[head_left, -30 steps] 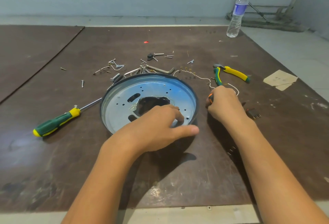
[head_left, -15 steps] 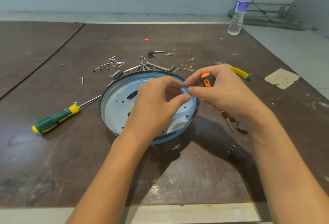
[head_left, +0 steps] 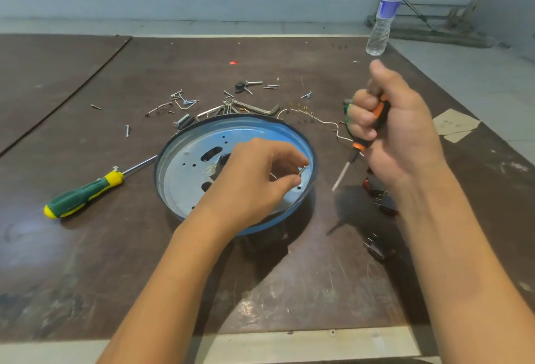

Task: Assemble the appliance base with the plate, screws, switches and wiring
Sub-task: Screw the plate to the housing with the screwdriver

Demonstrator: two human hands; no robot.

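Left hand (head_left: pixel 254 181) pinches a small screw (head_left: pixel 303 171) between thumb and forefinger, just above the right inner edge of the round metal plate (head_left: pixel 188 172) lying on the counter (head_left: pixel 115 262). Right hand (head_left: pixel 402 135) wraps its fingers (head_left: pixel 361 117) round an orange screwdriver (head_left: pixel 379 114), held clear beside the plate. The tiny screw could slip from the pinch, or seat crooked and cross-thread when driven.

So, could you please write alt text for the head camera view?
A person's left hand pinches a small screw over a round metal base on a dark table, while the right hand grips an orange-handled screwdriver beside it. A green screwdriver and loose screws lie nearby.
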